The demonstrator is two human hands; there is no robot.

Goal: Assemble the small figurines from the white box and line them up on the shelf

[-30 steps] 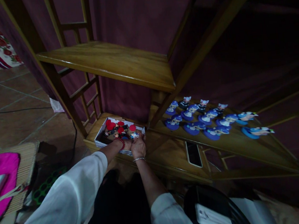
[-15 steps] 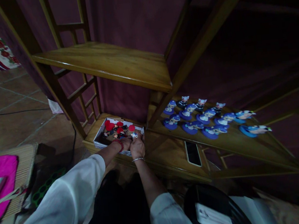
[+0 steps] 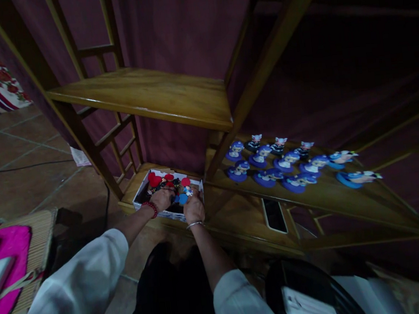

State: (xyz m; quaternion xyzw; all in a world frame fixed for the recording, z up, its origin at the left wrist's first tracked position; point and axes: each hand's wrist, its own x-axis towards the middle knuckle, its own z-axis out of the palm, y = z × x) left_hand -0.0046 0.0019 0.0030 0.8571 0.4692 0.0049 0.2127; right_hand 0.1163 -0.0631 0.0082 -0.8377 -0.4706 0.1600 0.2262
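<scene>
A shallow cardboard box (image 3: 138,198) stands on the low shelf, with several small figurines (image 3: 167,180) in red and black lying inside. My left hand (image 3: 161,200), with a red bead bracelet at the wrist, reaches in over the left wall. Its fingers are bent among the figurines; what they pinch is too small to make out. At the box's right side, my right hand (image 3: 194,209) has its fingertips closed on a small blue-and-white figurine (image 3: 188,190). A blue disc (image 3: 182,199) shows between my hands, near that figurine.
Several blue-based figurines (image 3: 267,178) stand in rows on the shelf to the right, with black-clothed ones (image 3: 279,144) behind. A phone (image 3: 274,215) lies on the lower shelf. An upper wooden shelf (image 3: 143,91) overhangs the box. A black stool (image 3: 279,289) is at lower right.
My left hand has moved left, away from my right hand, uncovering the blue disc. My right hand stays by the blue-and-white figurine. The view has shifted slightly.
</scene>
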